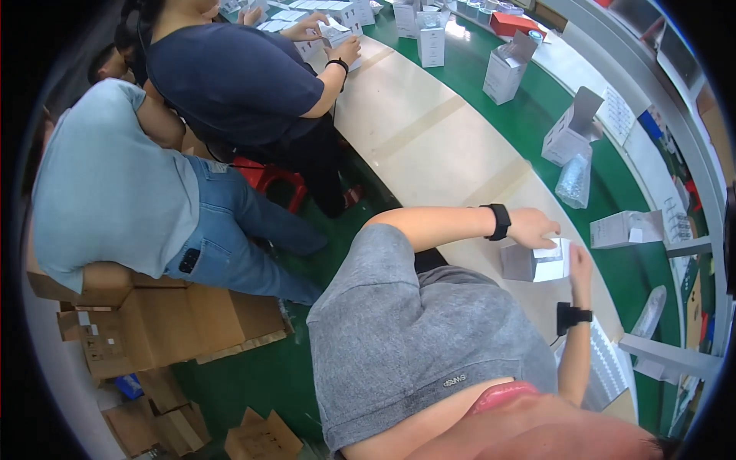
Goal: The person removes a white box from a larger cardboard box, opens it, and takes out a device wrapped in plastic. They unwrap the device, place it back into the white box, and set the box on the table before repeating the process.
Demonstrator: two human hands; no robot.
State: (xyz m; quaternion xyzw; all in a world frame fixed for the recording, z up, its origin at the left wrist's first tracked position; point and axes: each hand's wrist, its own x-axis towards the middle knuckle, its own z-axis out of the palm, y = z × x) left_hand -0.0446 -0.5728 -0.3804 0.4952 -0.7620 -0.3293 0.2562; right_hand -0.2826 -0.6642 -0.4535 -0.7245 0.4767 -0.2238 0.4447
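- Both hands are at one small white box, each on its own side of it.
- Left hand [530, 228] comes over the top edge, with its fingers bent down near the open flaps. I cannot tell if it pinches a flap or just touches it.
- Right hand [580, 264] is curled up by the flap at the other end. Its fingertips are hard to see, so I cannot tell if they grip.
- That white box [518, 264] lies on the pale table [429, 126], near the edge by the green strip [525, 132]. Its open end points to the right hand.
- It looks like thin card, so I think it is light. The walls look stiff enough to stand, but a hard squeeze could dent them. The shiny outside may be a bit slippery.
- Good spots to hold are the two flat side walls, with a soft touch. The flaps look bendy, so fingertips should go easy and stay close to the fold.
- On the green strip are another open white box [558, 142] and a clear bubble bag [575, 182] right beside it.
- Farther up the table, a co-worker in a dark shirt [230, 84] has both hands at a white carton [336, 32].
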